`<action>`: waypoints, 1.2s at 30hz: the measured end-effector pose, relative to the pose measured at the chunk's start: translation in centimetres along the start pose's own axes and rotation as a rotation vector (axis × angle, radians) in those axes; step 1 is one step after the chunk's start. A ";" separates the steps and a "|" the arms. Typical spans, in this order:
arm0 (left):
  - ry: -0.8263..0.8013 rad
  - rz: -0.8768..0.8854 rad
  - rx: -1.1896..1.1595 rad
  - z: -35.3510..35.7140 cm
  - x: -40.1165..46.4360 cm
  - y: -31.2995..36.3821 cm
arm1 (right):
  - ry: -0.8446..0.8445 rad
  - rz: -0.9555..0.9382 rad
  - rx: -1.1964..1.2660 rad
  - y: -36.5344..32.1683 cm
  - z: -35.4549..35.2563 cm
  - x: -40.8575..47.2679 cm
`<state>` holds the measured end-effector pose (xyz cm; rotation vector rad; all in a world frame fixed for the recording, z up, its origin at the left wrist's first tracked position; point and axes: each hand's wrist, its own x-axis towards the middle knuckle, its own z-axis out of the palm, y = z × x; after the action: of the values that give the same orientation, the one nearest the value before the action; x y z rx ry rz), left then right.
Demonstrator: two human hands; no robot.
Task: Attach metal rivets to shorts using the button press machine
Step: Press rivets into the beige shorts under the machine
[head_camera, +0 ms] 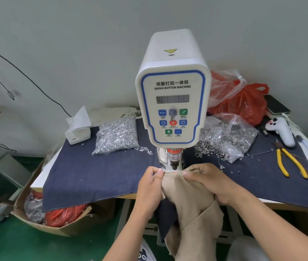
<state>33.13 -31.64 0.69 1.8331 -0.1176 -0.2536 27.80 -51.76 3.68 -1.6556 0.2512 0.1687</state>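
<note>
The white servo button machine (173,87) stands at the middle of the table, its press head (174,159) pointing down. Beige shorts (190,200) hang off the table's front edge, their top edge stretched flat under the press head. My left hand (149,183) pinches the left end of that edge. My right hand (211,181) pinches the right end. A small red light dot falls on the fabric between my hands. A clear bag of silver rivets (116,136) lies left of the machine, and an open bag of ring-shaped rivet parts (228,136) spills on the right.
Dark blue cloth (93,172) covers the table. Yellow-handled pliers (290,162), a white handheld controller (281,130), a phone (276,104) and red plastic bags (243,102) sit on the right. A tissue box (78,129) stands at the left. A cardboard box (42,213) of bags sits on the floor.
</note>
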 end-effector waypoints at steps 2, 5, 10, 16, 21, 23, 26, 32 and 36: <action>0.008 -0.002 0.003 0.0 0.4 -0.3 | 0.004 0.016 0.061 0.3 -0.1 0.1; -0.013 -0.019 -0.009 0.0 0.6 -0.6 | 0.000 0.012 0.108 0.6 -0.2 0.2; -0.067 -0.028 -0.084 -0.1 0.6 -1.3 | -0.021 -0.008 0.123 0.4 -0.3 0.0; -0.122 0.052 -0.063 -0.5 0.4 -1.7 | -0.039 -0.028 0.077 0.4 0.1 -0.2; -0.092 0.044 -0.028 -0.2 0.7 -1.6 | -0.036 0.012 0.036 0.1 0.2 0.1; -0.084 0.060 -0.027 -0.2 0.8 -1.5 | -0.009 0.037 0.008 0.1 0.5 0.3; -0.076 0.090 -0.039 -0.1 0.7 -1.1 | 0.033 0.029 -0.006 0.0 0.8 0.4; -0.050 0.074 0.016 -0.1 1.1 -0.9 | 0.151 0.020 0.025 0.2 1.1 1.0; -0.063 0.057 0.017 -0.2 0.9 -1.4 | 0.129 0.006 0.024 0.4 1.0 1.0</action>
<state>34.01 -31.29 -0.71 1.8366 -0.2166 -0.2715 28.67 -50.91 2.94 -1.6443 0.3549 0.0629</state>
